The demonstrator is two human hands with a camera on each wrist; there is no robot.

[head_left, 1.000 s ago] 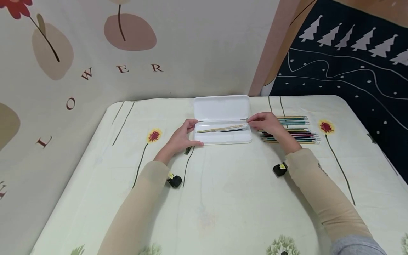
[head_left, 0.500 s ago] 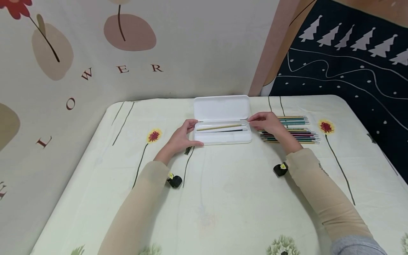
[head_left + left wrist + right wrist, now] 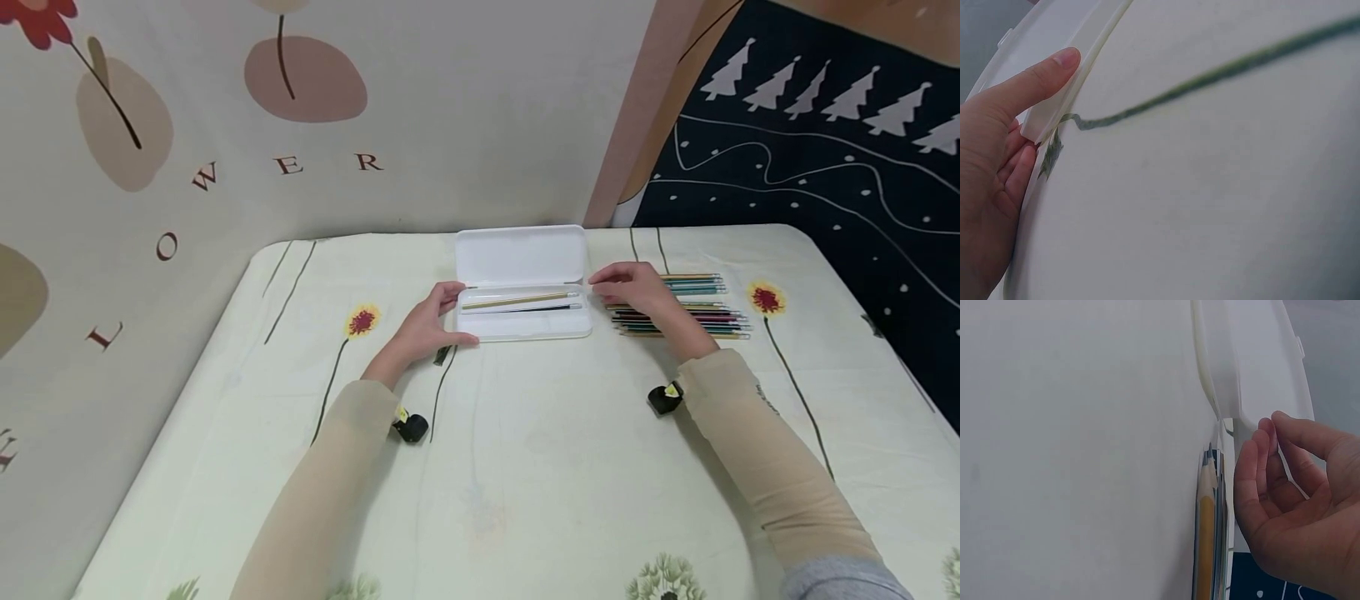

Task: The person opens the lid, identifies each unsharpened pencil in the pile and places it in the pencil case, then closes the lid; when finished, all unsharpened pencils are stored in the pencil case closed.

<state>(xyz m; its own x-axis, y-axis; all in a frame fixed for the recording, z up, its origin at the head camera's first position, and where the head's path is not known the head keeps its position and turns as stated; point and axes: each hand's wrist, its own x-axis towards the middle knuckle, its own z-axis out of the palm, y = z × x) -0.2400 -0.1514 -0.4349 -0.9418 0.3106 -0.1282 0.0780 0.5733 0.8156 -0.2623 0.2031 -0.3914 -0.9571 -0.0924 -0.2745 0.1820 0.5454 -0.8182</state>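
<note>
A white pencil case [image 3: 525, 327] lies with its lid [image 3: 521, 254] raised at the table's far side. Inside are a gold pencil [image 3: 517, 301] and a dark pencil [image 3: 536, 308], lying lengthwise. My left hand [image 3: 425, 325] grips the case's left end, thumb over the front rim and fingers round the side, as the left wrist view shows. Just off the right end, my right hand [image 3: 636, 287] has loosely bent fingers, thumb near the fingertips [image 3: 1264, 425], and holds nothing. Below it, sharpened pencils [image 3: 1207, 531] point at the case.
Right of the case lie two groups of pencils: a smaller blue and gold one [image 3: 693, 284] behind, a larger dark one [image 3: 705, 321] in front, partly under my right forearm. A flower-print cloth [image 3: 540, 467] covers the table. A pale wall hanging [image 3: 487, 125] rises behind.
The gold pencil, blurred and slanted a second ago, now lies still in the case. My right hand has drawn slightly right, away from the case's end; my left hand keeps its place.
</note>
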